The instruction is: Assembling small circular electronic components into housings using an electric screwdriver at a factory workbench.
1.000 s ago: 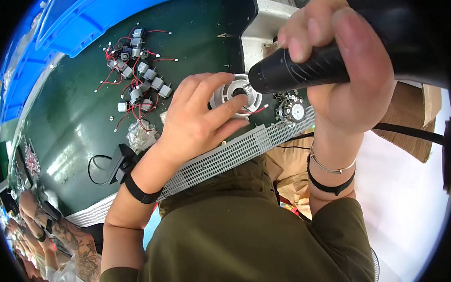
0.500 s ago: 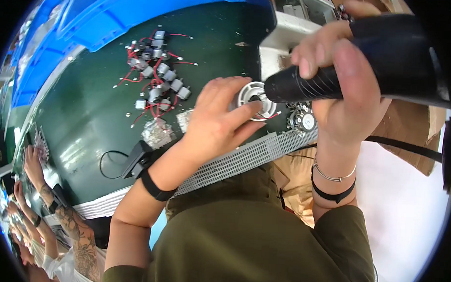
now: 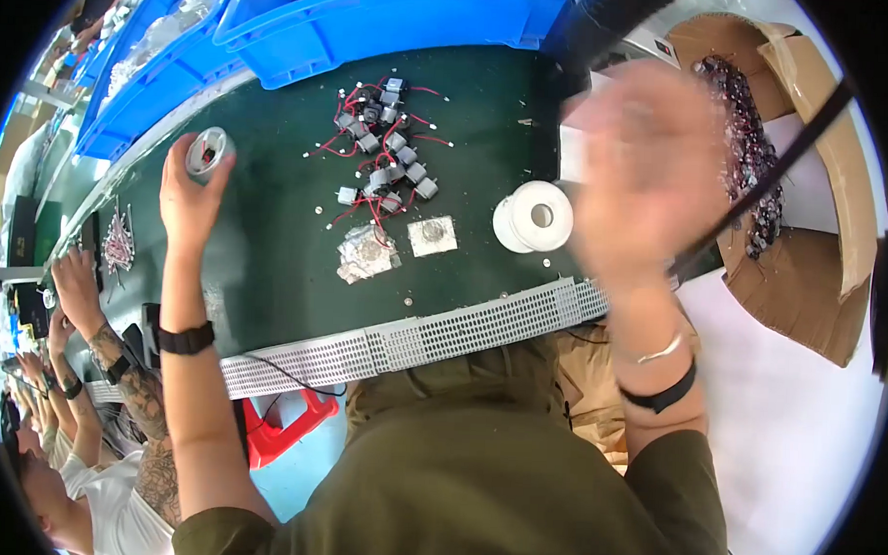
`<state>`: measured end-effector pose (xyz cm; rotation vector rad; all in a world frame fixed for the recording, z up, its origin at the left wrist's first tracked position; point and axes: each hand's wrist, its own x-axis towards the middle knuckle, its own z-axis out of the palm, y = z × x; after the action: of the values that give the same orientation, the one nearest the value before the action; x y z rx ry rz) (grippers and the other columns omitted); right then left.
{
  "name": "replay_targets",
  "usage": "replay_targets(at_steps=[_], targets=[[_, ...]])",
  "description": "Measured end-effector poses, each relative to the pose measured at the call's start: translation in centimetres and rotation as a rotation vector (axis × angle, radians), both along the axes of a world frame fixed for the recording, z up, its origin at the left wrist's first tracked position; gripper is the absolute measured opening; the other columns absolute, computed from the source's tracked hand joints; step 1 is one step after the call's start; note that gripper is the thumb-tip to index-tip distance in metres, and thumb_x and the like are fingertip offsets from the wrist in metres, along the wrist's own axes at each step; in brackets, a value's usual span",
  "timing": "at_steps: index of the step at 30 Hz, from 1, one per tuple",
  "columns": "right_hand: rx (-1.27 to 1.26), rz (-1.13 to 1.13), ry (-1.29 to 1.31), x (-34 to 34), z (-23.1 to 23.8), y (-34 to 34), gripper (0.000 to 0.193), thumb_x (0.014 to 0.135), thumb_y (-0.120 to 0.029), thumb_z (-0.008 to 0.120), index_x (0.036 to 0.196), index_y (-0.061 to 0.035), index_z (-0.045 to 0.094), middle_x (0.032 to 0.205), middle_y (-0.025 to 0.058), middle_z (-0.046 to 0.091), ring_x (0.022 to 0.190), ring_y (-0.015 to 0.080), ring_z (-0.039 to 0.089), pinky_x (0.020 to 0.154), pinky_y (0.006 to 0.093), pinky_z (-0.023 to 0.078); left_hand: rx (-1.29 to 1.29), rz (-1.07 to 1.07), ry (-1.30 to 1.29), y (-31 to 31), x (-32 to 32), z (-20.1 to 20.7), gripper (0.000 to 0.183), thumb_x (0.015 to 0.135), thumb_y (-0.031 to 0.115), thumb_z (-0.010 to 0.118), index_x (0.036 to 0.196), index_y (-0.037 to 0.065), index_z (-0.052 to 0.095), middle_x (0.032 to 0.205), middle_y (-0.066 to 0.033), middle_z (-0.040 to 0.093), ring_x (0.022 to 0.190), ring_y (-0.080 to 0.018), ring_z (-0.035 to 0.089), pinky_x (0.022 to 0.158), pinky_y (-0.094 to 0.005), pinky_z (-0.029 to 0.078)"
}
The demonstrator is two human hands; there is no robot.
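My left hand (image 3: 195,186) is raised at the far left of the green table, its fingers curled round a small round white plastic housing (image 3: 211,154) with something dark and red inside. My right hand (image 3: 648,177) hovers over the right end of the table, smeared by motion, so its fingers cannot be made out. Just beyond it hangs a black power screwdriver (image 3: 609,24), also blurred; whether the hand touches it is unclear. A white spool-shaped part (image 3: 536,217) lies on the table beside the right hand. Small motors with red wires (image 3: 390,148) form a loose pile mid-table.
Two crumpled silvery packets (image 3: 369,252) lie near the perforated white table edge (image 3: 462,327). Blue bins (image 3: 394,31) line the far side. A cardboard box (image 3: 824,173) with many small dark parts stands at the right. Co-workers' arms (image 3: 132,394) reach in at the left.
My left hand has moved from the table's right part to the far left with the round housing. My right hand no longer grips the screwdriver as before; the tool has swung up and away.
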<state>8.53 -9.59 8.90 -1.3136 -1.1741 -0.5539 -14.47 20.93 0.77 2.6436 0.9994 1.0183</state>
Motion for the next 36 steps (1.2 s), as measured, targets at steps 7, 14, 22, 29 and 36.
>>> replay_targets(at_steps=[7,14,22,29,36], targets=[[-1.222,0.007,-0.151,-5.1,-8.6,4.1,0.026,0.076,-0.007,0.056,0.101,-0.0073,0.054,0.094,0.0119,0.049,0.081,0.0294,0.06,0.065,0.0402,0.053,0.094,0.258,0.214,9.4,-4.4,1.8,0.065,0.077,0.036,0.071,0.125,-0.002,0.048,0.124,-0.0208,0.052,0.116,-0.0355,0.049,0.096,-0.0413,0.04],[-1.305,-0.081,-0.199,-4.0,-9.0,4.7,0.028,0.073,-0.007,0.061,0.1,-0.0058,0.053,0.09,0.0125,0.048,0.077,0.0282,0.06,0.061,0.0366,0.053,0.153,-0.262,-0.125,1.9,8.0,12.0,0.036,0.079,0.02,0.071,0.109,0.002,0.061,0.107,-0.015,0.063,0.101,-0.0276,0.06,0.086,-0.0339,0.046],[-1.019,0.098,0.03,-0.8,-4.1,3.8,0.027,0.071,-0.01,0.063,0.097,-0.0055,0.055,0.087,0.0101,0.053,0.069,0.0271,0.061,0.056,0.0317,0.052,0.233,-0.534,0.601,10.3,24.1,10.5,0.04,0.076,0.018,0.066,0.115,0.007,0.059,0.108,-0.0153,0.062,0.094,-0.0325,0.061,0.08,-0.0414,0.049],[-0.61,0.621,0.829,0.7,-2.6,2.9,0.015,0.076,0.003,0.062,0.09,-0.001,0.06,0.1,0.0079,0.056,0.082,0.0145,0.059,0.069,0.0265,0.051,0.208,-0.552,1.055,12.7,31.6,5.6,0.047,0.068,0.008,0.064,0.115,0.013,0.057,0.102,-0.0139,0.06,0.098,-0.0324,0.059,0.08,-0.0421,0.049],[-0.75,0.308,0.428,1.1,-3.6,3.5,0.016,0.077,0.002,0.063,0.092,-0.0013,0.064,0.102,0.011,0.054,0.081,0.0182,0.06,0.067,0.0266,0.05,0.217,-0.514,1.039,12.3,31.2,4.0,0.04,0.068,0.006,0.061,0.108,0.005,0.059,0.112,-0.0182,0.058,0.1,-0.0353,0.058,0.082,-0.0432,0.048]])
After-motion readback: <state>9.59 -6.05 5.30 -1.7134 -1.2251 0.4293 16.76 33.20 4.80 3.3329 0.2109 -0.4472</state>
